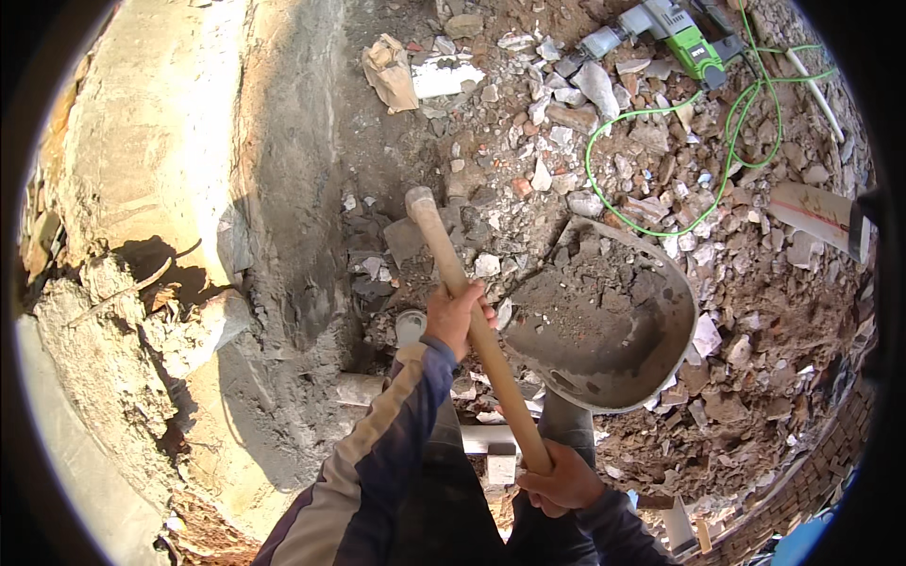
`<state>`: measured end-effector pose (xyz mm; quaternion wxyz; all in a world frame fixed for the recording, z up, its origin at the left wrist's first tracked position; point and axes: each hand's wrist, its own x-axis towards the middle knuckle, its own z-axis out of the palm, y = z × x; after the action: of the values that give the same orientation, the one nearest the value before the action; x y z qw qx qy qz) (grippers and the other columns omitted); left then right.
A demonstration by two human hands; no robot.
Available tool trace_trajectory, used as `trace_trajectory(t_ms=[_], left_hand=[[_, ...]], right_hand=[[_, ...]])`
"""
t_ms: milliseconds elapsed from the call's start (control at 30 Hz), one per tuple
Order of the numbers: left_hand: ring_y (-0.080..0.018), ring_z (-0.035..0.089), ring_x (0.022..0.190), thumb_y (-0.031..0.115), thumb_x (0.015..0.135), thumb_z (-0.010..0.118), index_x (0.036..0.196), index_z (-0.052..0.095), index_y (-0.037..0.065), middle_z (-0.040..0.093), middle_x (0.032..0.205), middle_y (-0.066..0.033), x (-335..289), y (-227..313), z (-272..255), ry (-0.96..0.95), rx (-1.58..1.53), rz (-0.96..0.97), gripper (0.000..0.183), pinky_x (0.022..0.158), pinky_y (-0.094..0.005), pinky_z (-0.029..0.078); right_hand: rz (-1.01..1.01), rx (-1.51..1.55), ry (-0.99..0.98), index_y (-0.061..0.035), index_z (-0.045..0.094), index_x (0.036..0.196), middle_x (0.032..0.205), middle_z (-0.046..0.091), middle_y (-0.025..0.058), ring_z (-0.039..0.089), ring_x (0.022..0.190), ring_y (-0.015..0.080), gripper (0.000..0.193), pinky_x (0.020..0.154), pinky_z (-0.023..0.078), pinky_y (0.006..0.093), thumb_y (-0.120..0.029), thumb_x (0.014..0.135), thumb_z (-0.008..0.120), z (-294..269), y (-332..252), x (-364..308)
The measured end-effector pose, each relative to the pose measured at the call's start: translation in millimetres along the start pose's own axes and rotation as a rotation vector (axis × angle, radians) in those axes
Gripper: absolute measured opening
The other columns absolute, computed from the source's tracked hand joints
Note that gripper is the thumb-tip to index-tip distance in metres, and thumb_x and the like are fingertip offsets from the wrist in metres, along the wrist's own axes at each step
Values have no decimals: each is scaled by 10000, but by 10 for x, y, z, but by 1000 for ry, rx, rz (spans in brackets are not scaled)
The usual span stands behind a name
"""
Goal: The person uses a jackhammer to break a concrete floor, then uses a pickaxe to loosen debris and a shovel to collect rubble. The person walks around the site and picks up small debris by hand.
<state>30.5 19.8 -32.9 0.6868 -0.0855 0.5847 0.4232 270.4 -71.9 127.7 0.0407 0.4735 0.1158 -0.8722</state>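
Both my hands are wrapped round the long wooden handle of a hoe (498, 377). It slants from between my legs up toward the middle of the view. My left hand (455, 316) grips it about halfway along, and my right hand (563, 481) holds the near end. At the far end of the handle, a flat grey blade (408, 241) lies against the rubble, its edge hard to make out. Just right of the handle, in front of my right leg, a wide grey tub (686, 316) sits tilted on the debris with grey soil (590, 297) and small stones inside.
A green and grey demolition hammer (675, 38) lies far right, its green cord (595, 156) looped over broken rubble (651, 141). A crumpled brown paper bag (390, 74) lies at the back. Along the left runs a concrete ledge (142, 113), with a broken lump (104, 349) nearby.
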Motion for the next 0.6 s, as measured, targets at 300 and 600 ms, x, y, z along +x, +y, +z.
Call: trace_trajectory(t_ms=[300, 600], left_hand=[[-148, 605, 606, 100, 902, 673, 1048, 437, 25, 564, 822, -65, -916, 6, 563, -87, 29, 37, 287, 566, -336, 548], [-288, 648, 628, 167, 898, 632, 1156, 377, -1, 627, 864, -194, 1358, 1898, -904, 465, 1229, 786, 400, 561, -403, 550]], right_hand=[[36, -855, 533, -5, 565, 1028, 698, 621, 111, 635, 613, 218, 358, 585, 514, 370, -186, 774, 740, -67, 822, -698], [-443, -43, 195, -3, 535, 972, 727, 581, 54, 574, 574, 153, 285, 514, 452, 341, -206, 862, 702, 1423, -602, 3669]])
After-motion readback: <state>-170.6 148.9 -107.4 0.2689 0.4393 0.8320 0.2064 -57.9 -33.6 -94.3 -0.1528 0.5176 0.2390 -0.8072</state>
